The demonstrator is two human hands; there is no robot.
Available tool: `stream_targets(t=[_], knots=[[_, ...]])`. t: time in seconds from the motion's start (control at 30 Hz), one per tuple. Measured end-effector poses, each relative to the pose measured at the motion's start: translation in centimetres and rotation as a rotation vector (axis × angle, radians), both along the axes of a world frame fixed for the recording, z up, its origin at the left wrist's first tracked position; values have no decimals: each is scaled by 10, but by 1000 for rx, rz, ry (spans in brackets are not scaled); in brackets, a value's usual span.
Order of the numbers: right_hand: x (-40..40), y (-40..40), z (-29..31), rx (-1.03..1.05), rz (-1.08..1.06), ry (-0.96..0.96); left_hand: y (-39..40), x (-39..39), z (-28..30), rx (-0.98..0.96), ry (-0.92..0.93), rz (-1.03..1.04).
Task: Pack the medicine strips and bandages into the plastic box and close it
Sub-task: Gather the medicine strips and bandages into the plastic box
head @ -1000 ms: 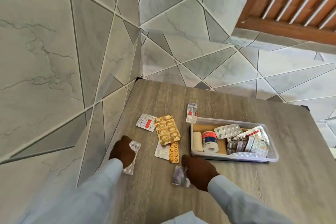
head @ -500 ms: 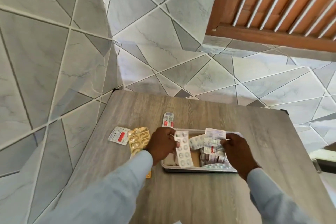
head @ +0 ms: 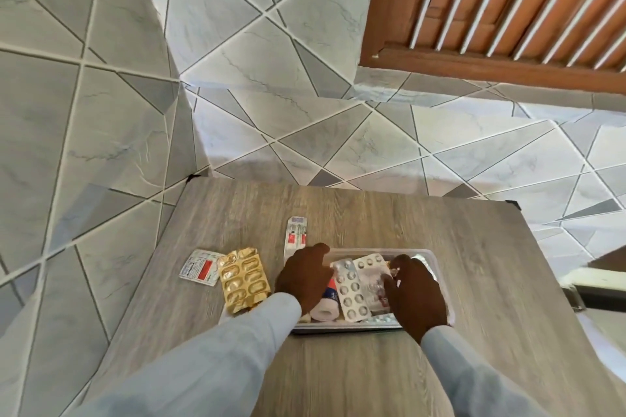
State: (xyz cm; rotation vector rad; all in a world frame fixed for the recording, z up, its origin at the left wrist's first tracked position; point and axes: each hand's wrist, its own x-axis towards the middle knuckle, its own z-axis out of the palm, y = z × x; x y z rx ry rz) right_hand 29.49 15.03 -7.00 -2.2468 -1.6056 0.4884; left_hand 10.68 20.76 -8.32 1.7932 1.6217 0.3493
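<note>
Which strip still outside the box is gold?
The gold blister strip, left of the left hand; the other two on the table are white with red labels.

Both arms wear long, loose, pale blue sleeves [head: 216,359] reaching the wrists.

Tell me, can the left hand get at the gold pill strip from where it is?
Probably yes. The gold pill strip lies flat on the table, just left of the left hand, which is at the box. Only the left sleeve covers its near corner.
</note>
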Motion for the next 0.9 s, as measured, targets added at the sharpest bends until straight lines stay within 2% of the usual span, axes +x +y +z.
stream_targets(t=[0.13,0.23,0.37,0.43,0.5,0.57,0.67,0.8,0.9], knots=[[-38,18,11,158,140,43,6,-52,-4,183,-29,141],[-82,34,18,186,256,151,18,-109,-22,150,62,201],[-153,45,9,12,418,359,33,-169,-39,-76,358,103],[-184,47,2,-139,544,350,39,-186,-46,-126,463,17],[-207,51,-10,-263,637,253,43,-196,-55,-156,515,-48],[-218,58,-29,-343,581,167,45,-199,-62,-195,523,-90],[-225,67,-59,-420,390,106,41,-202,-67,-187,508,-101],[-235,70,-70,-371,274,-11,32,-210,-65,-77,488,-5],[-242,73,-71,-356,217,-19,31,-219,-62,-127,474,80]])
